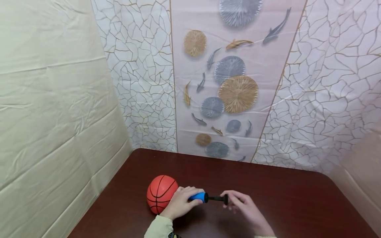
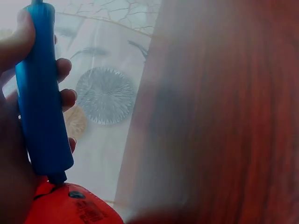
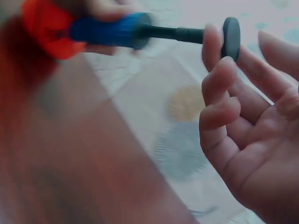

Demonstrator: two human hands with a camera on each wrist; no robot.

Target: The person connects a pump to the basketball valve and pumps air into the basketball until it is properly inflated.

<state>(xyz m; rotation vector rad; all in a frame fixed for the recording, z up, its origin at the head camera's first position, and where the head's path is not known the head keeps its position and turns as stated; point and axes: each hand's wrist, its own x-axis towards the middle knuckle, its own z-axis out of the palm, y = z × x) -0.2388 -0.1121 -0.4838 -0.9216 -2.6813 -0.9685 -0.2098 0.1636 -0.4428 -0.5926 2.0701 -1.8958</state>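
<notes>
A small orange-red basketball (image 1: 162, 194) with black lines sits on the table. My left hand (image 1: 184, 201) grips the blue barrel of a ball pump (image 2: 44, 102), fingers and thumb wrapped round it. The pump's black tip meets the ball (image 2: 74, 210) beside a dark oval spot; how far the tip goes in is hidden. From the barrel's other end the black plunger rod (image 3: 175, 33) is drawn out. My right hand (image 1: 239, 203) has its fingers hooked round the rod at the round black handle (image 3: 231, 38), the thumb standing apart from it.
The dark reddish-brown table (image 1: 285, 195) has rounded far corners. Behind it hangs a patterned cloth (image 1: 238, 92) with fish and round leaf shapes. A pale creased sheet (image 1: 59, 115) covers the left side. A dark band is on my left wrist.
</notes>
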